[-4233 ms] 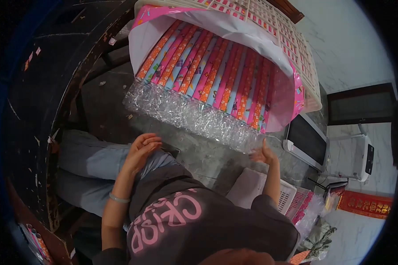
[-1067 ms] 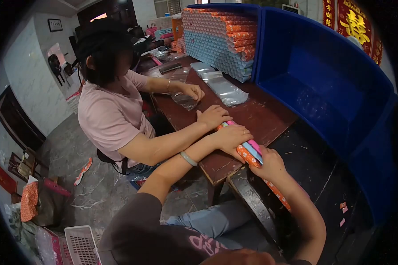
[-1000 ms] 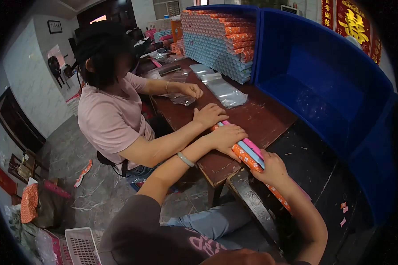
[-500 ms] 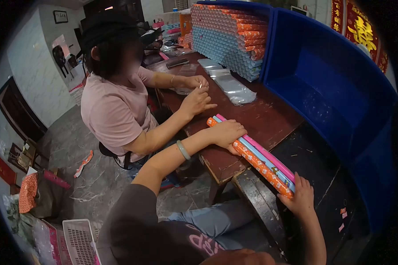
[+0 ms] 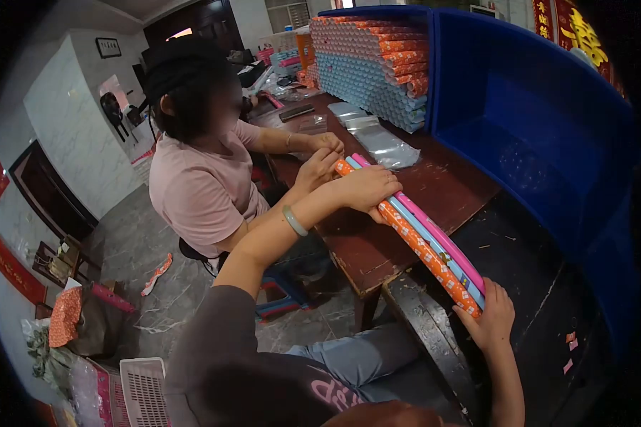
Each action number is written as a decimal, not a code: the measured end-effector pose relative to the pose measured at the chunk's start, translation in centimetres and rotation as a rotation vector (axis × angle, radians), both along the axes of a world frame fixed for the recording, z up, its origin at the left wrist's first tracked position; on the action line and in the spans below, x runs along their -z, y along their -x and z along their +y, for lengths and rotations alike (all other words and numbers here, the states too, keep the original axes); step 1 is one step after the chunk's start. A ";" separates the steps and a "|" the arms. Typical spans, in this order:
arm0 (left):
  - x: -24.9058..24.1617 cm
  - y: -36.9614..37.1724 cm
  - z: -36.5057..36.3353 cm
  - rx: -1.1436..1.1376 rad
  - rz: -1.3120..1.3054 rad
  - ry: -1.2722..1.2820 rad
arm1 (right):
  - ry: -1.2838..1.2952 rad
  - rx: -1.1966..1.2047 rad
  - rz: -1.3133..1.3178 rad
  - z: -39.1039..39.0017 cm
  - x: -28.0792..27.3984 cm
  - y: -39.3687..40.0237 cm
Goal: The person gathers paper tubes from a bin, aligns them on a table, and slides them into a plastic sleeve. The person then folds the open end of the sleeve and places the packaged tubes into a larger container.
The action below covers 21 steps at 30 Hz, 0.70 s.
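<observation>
Three long rolls lie side by side over the table corner: an orange patterned roll (image 5: 426,255), a light blue roll (image 5: 434,249) and a pink roll (image 5: 434,222). My left hand (image 5: 369,191), below a pale bangle, is wrapped round the bundle near its far end. At the near end my right hand (image 5: 489,313) grips the same rolls, thumb on the near side and fingers over the pink one. The far ends of the rolls are beside the fingers of a co-worker's hands (image 5: 322,165); whether they touch is unclear.
A co-worker in a pink shirt (image 5: 199,185) sits at the left of the red-brown table (image 5: 449,186). Clear plastic sleeves (image 5: 388,146) lie near a tall stack of rolls (image 5: 367,71). A large blue bin (image 5: 541,142) stands at the right. A white basket (image 5: 144,391) is low left.
The far end of the rolls is now beside the co-worker's hands, which have moved lower and closer to it. The view has shifted slightly. Both my hands keep hold of the rolls.
</observation>
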<state>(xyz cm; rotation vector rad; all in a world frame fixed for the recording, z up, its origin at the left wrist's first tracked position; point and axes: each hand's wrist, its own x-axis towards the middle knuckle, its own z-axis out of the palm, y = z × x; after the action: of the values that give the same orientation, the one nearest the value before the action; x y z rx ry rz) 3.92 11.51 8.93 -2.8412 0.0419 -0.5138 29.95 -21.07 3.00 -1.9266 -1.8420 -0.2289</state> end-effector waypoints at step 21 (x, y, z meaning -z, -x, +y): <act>1.5 0.1 0.1 -0.015 -0.010 0.046 | -0.042 0.020 -0.010 -0.2 0.7 0.5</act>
<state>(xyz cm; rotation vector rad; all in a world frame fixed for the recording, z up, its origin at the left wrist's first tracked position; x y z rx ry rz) 3.80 11.62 7.48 -2.8814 0.0068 -0.5332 29.47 -21.28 2.26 -1.9197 -1.8107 -0.2814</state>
